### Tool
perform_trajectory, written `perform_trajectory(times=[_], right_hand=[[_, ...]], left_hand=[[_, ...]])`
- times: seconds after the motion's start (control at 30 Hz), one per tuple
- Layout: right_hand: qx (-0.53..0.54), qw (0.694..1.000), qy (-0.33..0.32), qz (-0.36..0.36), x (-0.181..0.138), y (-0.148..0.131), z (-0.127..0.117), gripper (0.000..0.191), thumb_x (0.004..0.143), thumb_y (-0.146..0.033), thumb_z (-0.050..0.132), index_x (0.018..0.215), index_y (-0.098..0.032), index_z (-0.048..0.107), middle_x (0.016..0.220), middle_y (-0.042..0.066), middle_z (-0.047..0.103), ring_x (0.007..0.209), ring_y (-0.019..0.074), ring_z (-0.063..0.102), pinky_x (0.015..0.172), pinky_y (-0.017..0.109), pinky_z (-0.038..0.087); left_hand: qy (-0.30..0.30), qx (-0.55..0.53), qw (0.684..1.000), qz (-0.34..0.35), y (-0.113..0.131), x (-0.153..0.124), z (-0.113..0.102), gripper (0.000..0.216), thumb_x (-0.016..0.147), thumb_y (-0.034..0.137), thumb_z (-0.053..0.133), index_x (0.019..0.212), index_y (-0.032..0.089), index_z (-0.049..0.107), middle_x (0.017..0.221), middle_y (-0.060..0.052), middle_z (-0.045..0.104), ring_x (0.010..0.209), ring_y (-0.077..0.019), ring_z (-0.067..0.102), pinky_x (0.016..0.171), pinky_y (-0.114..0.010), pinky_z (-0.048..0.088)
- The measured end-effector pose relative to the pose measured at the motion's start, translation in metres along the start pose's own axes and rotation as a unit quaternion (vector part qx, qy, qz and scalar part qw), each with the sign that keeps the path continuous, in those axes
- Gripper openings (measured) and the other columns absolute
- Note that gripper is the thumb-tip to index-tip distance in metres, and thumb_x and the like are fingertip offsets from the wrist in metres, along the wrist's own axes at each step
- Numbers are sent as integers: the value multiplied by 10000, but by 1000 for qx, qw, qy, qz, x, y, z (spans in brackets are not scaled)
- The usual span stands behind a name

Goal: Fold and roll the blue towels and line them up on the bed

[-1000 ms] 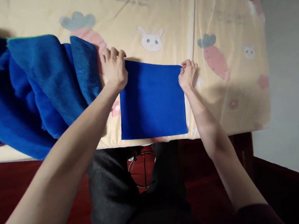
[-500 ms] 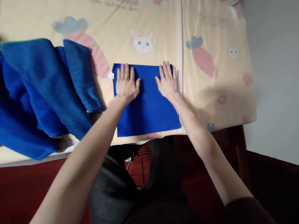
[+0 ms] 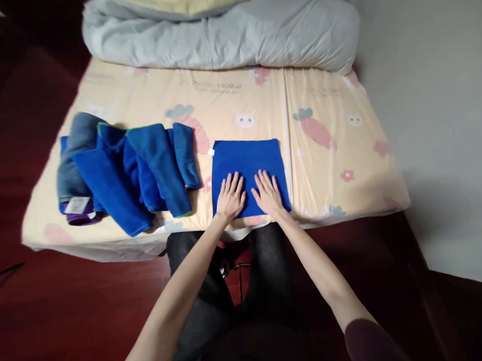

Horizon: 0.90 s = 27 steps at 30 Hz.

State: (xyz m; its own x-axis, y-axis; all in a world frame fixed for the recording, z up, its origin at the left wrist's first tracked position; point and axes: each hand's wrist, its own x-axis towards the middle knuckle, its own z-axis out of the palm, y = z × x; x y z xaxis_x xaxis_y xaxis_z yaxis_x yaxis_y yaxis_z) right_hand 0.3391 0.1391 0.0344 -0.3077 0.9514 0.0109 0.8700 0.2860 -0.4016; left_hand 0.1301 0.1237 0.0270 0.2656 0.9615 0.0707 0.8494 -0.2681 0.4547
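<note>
- Fingers spread wide on both hands, palms down.
- Left hand [image 3: 229, 196] and right hand [image 3: 268, 193] press flat, side by side, on the folded blue cloth [image 3: 247, 158].
- Both arms reach straight forward.

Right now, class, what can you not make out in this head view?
- Printed words on the mattress cover: too small.
- Near edge of the folded blue cloth: covered by the left hand and right hand.
- Layers in the blue towel pile: overlapped.
- White tag: text unreadable.

A royal-blue folded cloth [image 3: 248, 161] lies on a cream carrot-and-rabbit-print sheet [image 3: 328, 142], beside seemingly grey bedding [image 3: 232, 36].
</note>
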Motion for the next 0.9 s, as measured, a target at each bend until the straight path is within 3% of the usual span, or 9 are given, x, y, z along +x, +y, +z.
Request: perform_trajectory(times=[0.07, 0.23, 0.43, 0.6, 0.8, 0.9], right_hand=[[5, 1000, -5, -26, -30, -3, 3, 637, 1077, -411, 374, 1657, -154, 320, 1736, 101, 205, 1637, 259, 131, 1343, 529, 93], [10, 1000, 14, 24, -71, 9, -11, 632, 1051, -393, 409, 1640, -169, 360, 1714, 129, 261, 1615, 273, 227, 1328, 548, 163], [53, 997, 50, 40, -132, 22, -13, 607, 978, -362, 472, 1565, -207, 491, 1676, 144, 371, 1589, 324, 294, 1284, 594, 286], [110, 980, 136, 96, -175, 37, -7, 584, 937, -378, 473, 1488, -217, 575, 1573, 173, 517, 1513, 346, 436, 1246, 572, 386], [168, 967, 143, 129, -156, 40, -10, 526, 879, -303, 539, 1370, -156, 656, 1405, 185, 660, 1370, 348, 561, 1201, 526, 431], [215, 954, 158, 135, -146, 47, -7, 494, 847, -263, 562, 1309, -134, 680, 1355, 181, 693, 1291, 316, 612, 1187, 487, 440]], left_hand=[[7, 14, 1000, 3, -5, -30, 4, 675, 1036, 407, 322, 1642, 110, 331, 1731, -137, 212, 1633, -311, 77, 1334, -559, 109], [6, 24, 999, -30, -29, -102, -7, 680, 1023, 400, 344, 1657, 156, 304, 1719, -145, 249, 1620, -290, 149, 1331, -543, 162], [-8, -25, 998, -49, -32, -159, -25, 660, 980, 317, 384, 1624, 170, 370, 1680, -137, 366, 1601, -277, 249, 1320, -505, 244], [40, -85, 988, -124, -30, -169, -29, 593, 964, 289, 411, 1542, 189, 502, 1547, -135, 550, 1515, -263, 434, 1272, -430, 369], [43, -124, 982, -134, -33, -156, -27, 532, 923, 317, 533, 1443, 234, 611, 1438, -101, 643, 1430, -290, 507, 1223, -441, 423], [52, -169, 972, -154, -35, -150, -26, 500, 916, 329, 568, 1397, 218, 647, 1370, -103, 685, 1265, -293, 619, 1134, -446, 499]])
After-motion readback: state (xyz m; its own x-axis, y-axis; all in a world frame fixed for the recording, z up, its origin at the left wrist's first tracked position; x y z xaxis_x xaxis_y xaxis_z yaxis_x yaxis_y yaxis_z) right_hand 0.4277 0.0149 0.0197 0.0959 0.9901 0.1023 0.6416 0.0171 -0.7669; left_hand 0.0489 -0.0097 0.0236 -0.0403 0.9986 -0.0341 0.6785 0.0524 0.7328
